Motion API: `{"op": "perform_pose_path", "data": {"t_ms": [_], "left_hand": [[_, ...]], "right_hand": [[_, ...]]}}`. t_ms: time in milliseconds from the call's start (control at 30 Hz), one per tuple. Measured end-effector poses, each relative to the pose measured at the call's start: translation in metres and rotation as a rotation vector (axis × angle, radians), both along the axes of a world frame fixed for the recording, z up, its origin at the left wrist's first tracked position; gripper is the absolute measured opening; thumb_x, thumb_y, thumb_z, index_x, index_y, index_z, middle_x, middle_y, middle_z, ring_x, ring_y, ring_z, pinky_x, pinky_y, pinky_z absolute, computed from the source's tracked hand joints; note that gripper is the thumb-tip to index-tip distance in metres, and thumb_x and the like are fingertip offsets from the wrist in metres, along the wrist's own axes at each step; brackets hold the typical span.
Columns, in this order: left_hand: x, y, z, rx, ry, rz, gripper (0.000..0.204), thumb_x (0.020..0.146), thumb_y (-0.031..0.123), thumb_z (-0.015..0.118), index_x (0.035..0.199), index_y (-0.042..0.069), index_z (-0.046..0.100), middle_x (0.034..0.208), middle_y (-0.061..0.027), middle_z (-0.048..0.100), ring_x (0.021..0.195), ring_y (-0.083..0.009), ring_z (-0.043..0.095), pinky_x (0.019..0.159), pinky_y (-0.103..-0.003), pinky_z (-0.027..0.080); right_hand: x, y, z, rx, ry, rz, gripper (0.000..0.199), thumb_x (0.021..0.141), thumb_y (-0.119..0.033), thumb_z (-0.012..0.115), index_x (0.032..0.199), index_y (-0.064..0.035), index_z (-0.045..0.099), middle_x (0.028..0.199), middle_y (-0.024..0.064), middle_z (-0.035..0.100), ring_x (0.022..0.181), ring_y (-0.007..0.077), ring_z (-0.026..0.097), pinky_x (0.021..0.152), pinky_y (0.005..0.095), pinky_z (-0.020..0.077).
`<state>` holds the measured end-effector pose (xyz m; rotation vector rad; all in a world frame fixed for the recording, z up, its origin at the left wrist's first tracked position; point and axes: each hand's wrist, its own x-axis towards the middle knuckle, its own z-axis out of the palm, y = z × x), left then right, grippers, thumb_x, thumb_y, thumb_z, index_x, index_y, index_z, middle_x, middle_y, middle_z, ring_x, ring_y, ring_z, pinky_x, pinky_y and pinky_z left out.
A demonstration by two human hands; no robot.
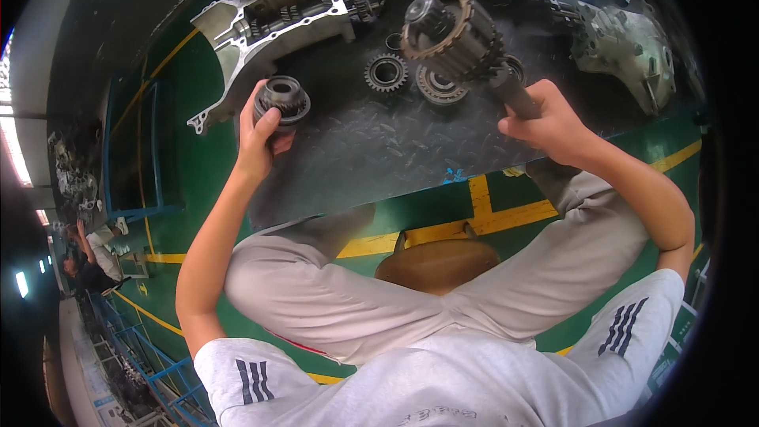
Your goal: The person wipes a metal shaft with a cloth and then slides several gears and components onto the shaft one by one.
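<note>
A small dark metal gear [283, 97] with a hollow centre and a wider lower flange is in my left hand [258, 128], the thumb lying along its side. My right hand [553, 120] is closed round the thick shaft of a gear shaft assembly [462, 35], held tilted above the table. A large toothed drum sits at the assembly's far end. On the table between my hands lie a toothed ring gear [386, 73] and a bearing-like ring [439, 85]. The assembly partly covers another ring [515, 69] beside it.
An opened metal gearbox housing [285, 20] with shafts inside stands at the far left of the dark textured table [356, 158]. Another cast housing [624, 51] lies at the far right. A brown stool [436, 265] stands between my legs. Another person [95, 257] is far off at left.
</note>
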<state>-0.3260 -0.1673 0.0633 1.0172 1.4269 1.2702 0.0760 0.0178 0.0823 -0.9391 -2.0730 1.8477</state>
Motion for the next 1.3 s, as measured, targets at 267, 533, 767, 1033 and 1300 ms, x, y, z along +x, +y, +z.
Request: {"op": "perform_pose_path", "data": {"t_ms": [267, 533, 767, 1033, 1300], "left_hand": [[0.011, 0.014, 0.001, 0.145, -0.2, 0.009, 0.063, 0.083, 0.029, 0.073, 0.136, 0.006, 0.049, 0.099, -0.0062, 0.057, 0.076, -0.0137, 0.047, 0.068, -0.032, 0.038], [-0.006, 0.004, -0.019, 0.154, -0.22, 0.125, 0.069, 0.085, 0.013, 0.073, 0.149, 0.01, 0.045, 0.13, -0.0099, 0.06, 0.113, -0.0259, 0.063, 0.104, -0.046, 0.049], [-0.023, -0.021, -0.032, 0.182, -0.106, 0.156, 0.08, 0.073, 0.004, 0.089, 0.143, 0.006, 0.049, 0.139, -0.0107, 0.058, 0.129, -0.0229, 0.058, 0.113, -0.038, 0.044], [-0.009, -0.014, -0.023, 0.178, 0.073, 0.163, 0.062, 0.077, 0.008, 0.085, 0.132, 0.002, 0.058, 0.131, -0.0096, 0.064, 0.12, -0.0192, 0.062, 0.109, -0.034, 0.044], [0.006, 0.003, 0.004, 0.007, 0.426, 0.133, 0.059, 0.075, 0.011, 0.084, 0.127, 0.0, 0.06, 0.116, -0.0073, 0.069, 0.108, -0.0181, 0.065, 0.099, -0.033, 0.049]], "right_hand": [[-0.01, 0.0, 0.012, -0.065, 0.05, -0.017, 0.028, 0.086, -0.015, 0.073, 0.068, -0.0077, 0.053, 0.057, -0.0049, 0.046, 0.046, 0.0043, 0.04, 0.044, 0.0257, 0.0266], [-0.009, -0.004, 0.012, -0.006, 0.039, -0.026, 0.03, 0.086, -0.016, 0.074, 0.066, -0.0074, 0.053, 0.057, -0.0045, 0.046, 0.048, 0.0042, 0.04, 0.046, 0.0263, 0.0269], [-0.008, -0.007, 0.012, 0.035, -0.007, 0.002, 0.036, 0.086, -0.019, 0.074, 0.062, -0.0063, 0.05, 0.058, -0.0051, 0.044, 0.054, 0.0044, 0.039, 0.051, 0.0281, 0.0271], [-0.008, -0.009, 0.011, 0.034, 0.002, 0.016, 0.034, 0.085, -0.018, 0.074, 0.064, -0.0032, 0.052, 0.061, -0.0057, 0.042, 0.058, 0.0047, 0.038, 0.054, 0.0294, 0.0283], [-0.014, -0.013, 0.016, 0.062, -0.029, 0.047, 0.031, 0.085, -0.018, 0.074, 0.067, -0.0012, 0.056, 0.061, -0.0053, 0.041, 0.059, 0.0059, 0.038, 0.054, 0.0299, 0.0293]]}}
